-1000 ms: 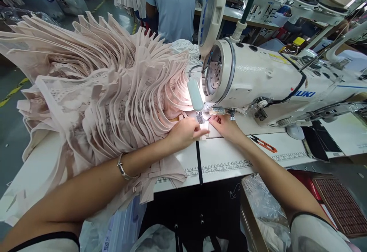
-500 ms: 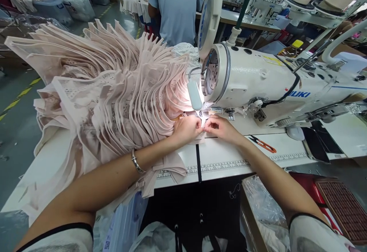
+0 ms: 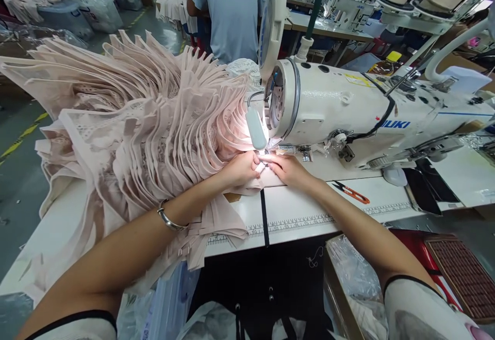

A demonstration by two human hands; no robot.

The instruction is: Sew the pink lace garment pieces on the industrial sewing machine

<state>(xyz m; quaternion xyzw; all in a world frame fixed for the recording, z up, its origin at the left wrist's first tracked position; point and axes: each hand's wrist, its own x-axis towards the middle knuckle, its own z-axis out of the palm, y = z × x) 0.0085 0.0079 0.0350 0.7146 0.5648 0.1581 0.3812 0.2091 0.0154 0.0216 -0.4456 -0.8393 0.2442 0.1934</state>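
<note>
Just under the needle area of a white sewing machine (image 3: pixel 328 95), my left hand (image 3: pixel 240 169) has its fingers curled closed on the edge of a pale pink fabric piece (image 3: pixel 269 178). Facing it from the right, my right hand (image 3: pixel 289 170) is closed on the same piece, its fingertips almost meeting the left ones. A small white strip (image 3: pixel 261 167) shows between the fingertips. A pale green guard (image 3: pixel 256 130) hangs above and hides part of the needle area. To the left, a large heap of pink lace-trimmed garments (image 3: pixel 154 139) reaches up to my left hand and forearm.
Orange-handled thread snips (image 3: pixel 351 192) lie right of my right forearm. A ruler strip (image 3: pixel 297 225) runs along the front of the white table (image 3: pixel 251 208). A dark phone-like slab (image 3: pixel 421 190) lies further right. Beyond the machine, a person in a blue shirt (image 3: pixel 232 15) faces away.
Both hands have shifted slightly left with the fabric, and the right fingers have stretched further toward the needle area. A white strip now shows between the fingertips. The camera view has moved a little.
</note>
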